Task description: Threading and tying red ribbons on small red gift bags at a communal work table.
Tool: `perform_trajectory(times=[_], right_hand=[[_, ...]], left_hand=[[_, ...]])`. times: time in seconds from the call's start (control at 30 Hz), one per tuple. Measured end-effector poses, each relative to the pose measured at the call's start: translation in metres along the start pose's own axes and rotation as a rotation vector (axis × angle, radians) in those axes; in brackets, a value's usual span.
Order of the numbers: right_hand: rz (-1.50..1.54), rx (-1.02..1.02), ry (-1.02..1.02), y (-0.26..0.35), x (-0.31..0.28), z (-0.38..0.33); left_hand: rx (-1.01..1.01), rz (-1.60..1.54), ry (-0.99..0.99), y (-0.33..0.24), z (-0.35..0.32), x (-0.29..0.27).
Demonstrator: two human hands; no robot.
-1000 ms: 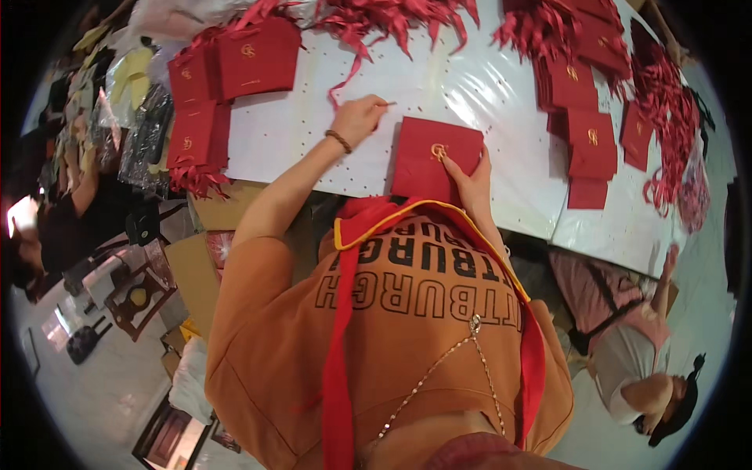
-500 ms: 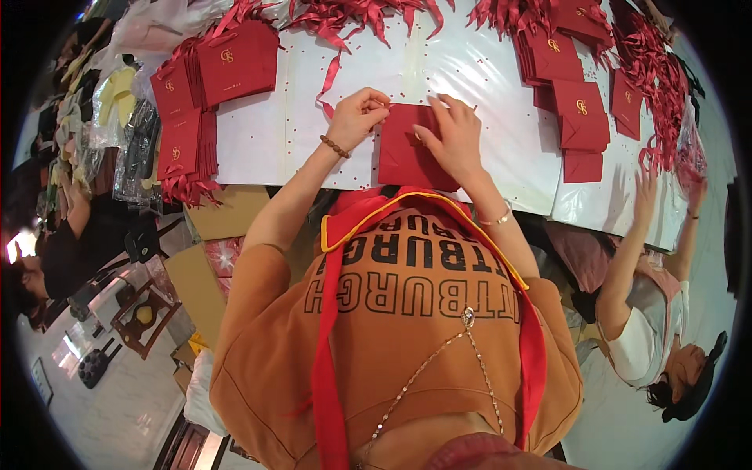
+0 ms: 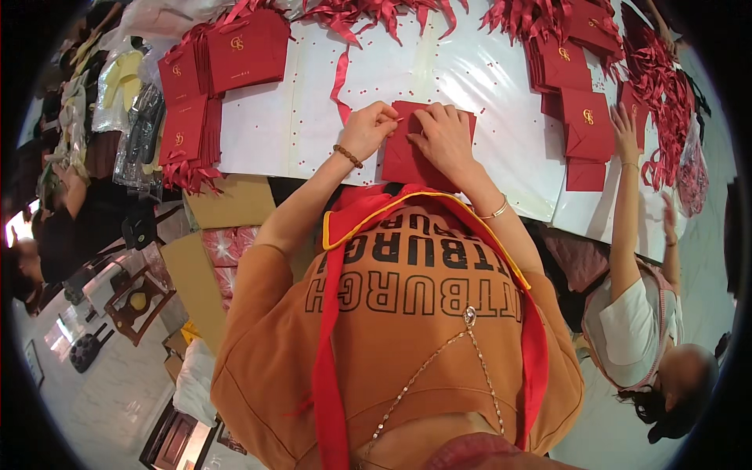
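Both hands have closed in on the red envelope since a second ago, when the left hand rested apart on the white table and only the right hand touched it. Now the left hand is curled, fingertips pinched at the envelope's upper left edge, holding something too small to make out. The right hand lies flat and spread across the envelope's top, pressing it to the table. The envelope sits on the table directly under both hands, near the table's close edge.

Just beyond the left hand a loose red ribbon trails across the table. Farther left of the hands stand 2 stacks of red envelopes with gold marks. Well to the right of the hands lie more red envelopes, where another person's hand reaches onto the table. Red ribbons are heaped along the far edge.
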State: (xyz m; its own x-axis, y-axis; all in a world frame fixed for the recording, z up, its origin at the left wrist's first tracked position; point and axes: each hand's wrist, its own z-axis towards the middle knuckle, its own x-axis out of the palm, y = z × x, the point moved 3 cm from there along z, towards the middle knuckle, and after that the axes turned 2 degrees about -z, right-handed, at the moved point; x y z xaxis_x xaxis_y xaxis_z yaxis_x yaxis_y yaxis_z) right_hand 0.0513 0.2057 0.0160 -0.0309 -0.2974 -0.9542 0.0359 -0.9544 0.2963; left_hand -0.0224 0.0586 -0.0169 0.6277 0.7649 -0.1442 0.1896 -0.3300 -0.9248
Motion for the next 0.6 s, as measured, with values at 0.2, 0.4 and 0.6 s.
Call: perform_trajectory(times=[0.2, 0.4, 0.6], right_hand=[[0.029, 0.02, -0.083, -0.006, -0.005, 0.007], [0.033, -0.009, -0.1, -0.001, -0.021, 0.007], [0.473, 0.198, 0.194, -0.023, -0.02, 0.019]], left_hand=[[0.003, -0.04, -0.027, 0.005, -0.001, -0.001], [-0.008, 0.019, -0.04, 0.001, -0.003, 0.0], [0.086, 0.125, -0.052, -0.011, -0.004, 0.004]])
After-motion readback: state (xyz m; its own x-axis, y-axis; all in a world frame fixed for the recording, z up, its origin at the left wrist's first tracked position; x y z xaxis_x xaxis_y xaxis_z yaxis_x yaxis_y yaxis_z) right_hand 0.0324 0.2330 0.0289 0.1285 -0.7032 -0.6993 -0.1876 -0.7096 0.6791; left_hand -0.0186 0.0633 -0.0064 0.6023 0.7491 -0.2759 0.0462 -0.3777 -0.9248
